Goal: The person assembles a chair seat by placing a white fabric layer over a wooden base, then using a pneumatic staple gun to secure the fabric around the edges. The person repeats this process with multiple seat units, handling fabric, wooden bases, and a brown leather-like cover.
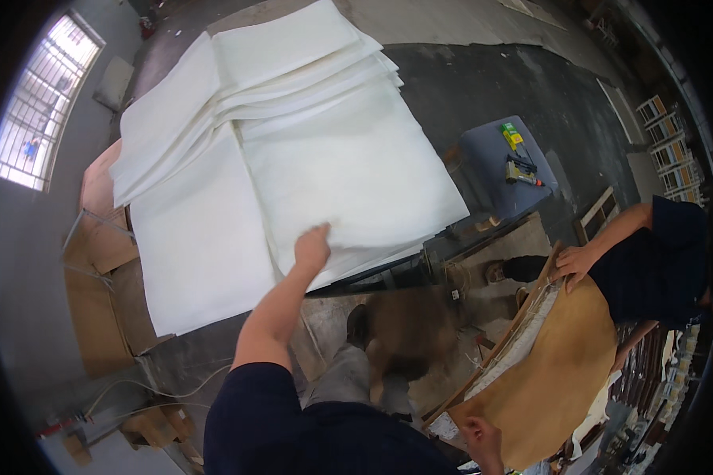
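My left hand is over the near edge of a stack of white sheets, one finger stretched forward and slightly blurred. Nothing shows in its grasp. Low in the view, my right hand has its fingers curled at the near end of a tan, leather-like cover. Whatever those fingers hold, if anything, is hidden. Along the cover's left side run white padding and a wooden strip. A co-worker's hand grips the far end of that piece.
A grey padded stool beyond the stack carries a nail gun and a green-and-yellow box. The co-worker stands at right. Cardboard lines the left, with a pale hose below. A round brown seat is near my legs.
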{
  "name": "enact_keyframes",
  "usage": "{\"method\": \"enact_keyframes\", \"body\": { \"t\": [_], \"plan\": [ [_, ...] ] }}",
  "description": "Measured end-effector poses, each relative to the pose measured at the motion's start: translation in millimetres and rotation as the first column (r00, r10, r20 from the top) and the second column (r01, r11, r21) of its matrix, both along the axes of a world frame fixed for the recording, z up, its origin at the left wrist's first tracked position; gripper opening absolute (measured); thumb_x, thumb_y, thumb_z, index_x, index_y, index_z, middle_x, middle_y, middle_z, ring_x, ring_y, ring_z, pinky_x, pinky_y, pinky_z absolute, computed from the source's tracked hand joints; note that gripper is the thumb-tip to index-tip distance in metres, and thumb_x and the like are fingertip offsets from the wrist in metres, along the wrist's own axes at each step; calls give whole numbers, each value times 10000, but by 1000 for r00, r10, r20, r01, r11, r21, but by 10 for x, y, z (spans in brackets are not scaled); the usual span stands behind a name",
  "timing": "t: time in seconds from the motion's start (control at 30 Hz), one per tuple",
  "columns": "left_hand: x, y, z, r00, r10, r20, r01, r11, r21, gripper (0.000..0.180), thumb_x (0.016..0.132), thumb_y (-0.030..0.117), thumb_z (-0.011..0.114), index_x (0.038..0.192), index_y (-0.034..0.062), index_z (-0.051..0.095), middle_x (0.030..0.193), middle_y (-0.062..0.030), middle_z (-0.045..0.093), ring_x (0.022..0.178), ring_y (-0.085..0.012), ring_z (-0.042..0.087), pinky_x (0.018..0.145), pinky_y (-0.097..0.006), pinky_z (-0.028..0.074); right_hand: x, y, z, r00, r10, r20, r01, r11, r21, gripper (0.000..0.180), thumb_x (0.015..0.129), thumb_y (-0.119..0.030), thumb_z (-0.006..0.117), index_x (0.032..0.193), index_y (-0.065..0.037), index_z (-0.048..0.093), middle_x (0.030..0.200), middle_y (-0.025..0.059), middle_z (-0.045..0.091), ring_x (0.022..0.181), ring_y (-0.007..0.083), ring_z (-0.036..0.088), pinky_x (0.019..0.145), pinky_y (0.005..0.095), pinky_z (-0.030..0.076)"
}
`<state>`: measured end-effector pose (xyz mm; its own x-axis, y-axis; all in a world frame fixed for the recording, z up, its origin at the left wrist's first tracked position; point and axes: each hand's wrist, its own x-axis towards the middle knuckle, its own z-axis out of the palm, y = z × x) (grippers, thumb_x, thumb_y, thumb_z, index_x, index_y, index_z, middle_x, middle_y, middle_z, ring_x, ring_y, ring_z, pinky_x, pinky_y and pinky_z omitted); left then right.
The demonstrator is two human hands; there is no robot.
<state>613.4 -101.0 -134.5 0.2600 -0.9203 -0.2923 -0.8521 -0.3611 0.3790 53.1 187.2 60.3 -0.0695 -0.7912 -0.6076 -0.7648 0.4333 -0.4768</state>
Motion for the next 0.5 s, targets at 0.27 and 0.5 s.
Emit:
{"method": "enact_keyframes", "body": {
  "t": [0.27, 0.5],
  "plan": [
    [-20, -57, -307, 898, -320, 302, 397, 885, -243, 769, 916, 70, 677, 1658, 221, 546, 1608, -230, 560, 1462, -489, 531, 1200, -675, 384, 132, -57, 15, 992, 11, -125, -5, 999, 52, 302, 1035, -319, 774, 1178, -55, 801, 1040, 203, 813, 915, 329, 785, 821, 418, 605],
    [-102, -84, -611, 822, -382, 422, 487, 856, -174, 859, 945, 102, 663, 1747, 270, 407, 1784, -275, 333, 1629, -546, 330, 1274, -758, 262, 159, 5, 1, 983, -37, -180, 58, 992, 111, 275, 1039, -314, 780, 1133, -56, 794, 993, 178, 801, 875, 306, 771, 801, 404, 599]
  ]
}}
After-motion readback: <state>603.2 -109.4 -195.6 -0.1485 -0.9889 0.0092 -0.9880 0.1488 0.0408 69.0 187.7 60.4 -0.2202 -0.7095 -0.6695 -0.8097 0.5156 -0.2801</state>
